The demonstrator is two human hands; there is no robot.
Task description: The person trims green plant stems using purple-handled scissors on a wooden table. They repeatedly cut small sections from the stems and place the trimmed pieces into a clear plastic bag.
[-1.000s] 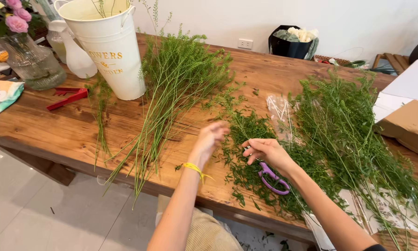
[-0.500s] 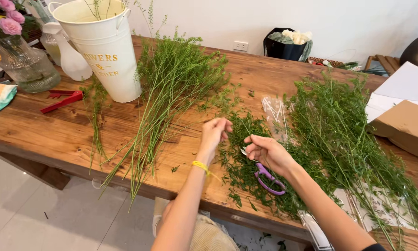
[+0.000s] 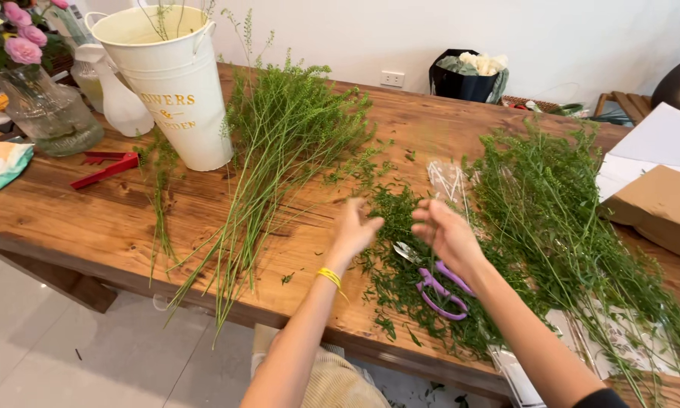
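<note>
Just beneath the fingers of both hands lies a loose heap of green trimmings [image 3: 400,257], the litter of stripped stems. The left hand [image 3: 355,230] hovers with fingers spread and empty, blurred, a yellow band [image 3: 328,276] at its wrist. The right hand [image 3: 446,234] is likewise open, holding nothing. Purple-handled scissors [image 3: 438,287] rest below the right palm, within easy reach. Sorted stems [image 3: 272,166] fan out beyond the left fingertips near a cream bucket [image 3: 175,83]; unsorted sprigs [image 3: 559,227] pile beyond the right.
</note>
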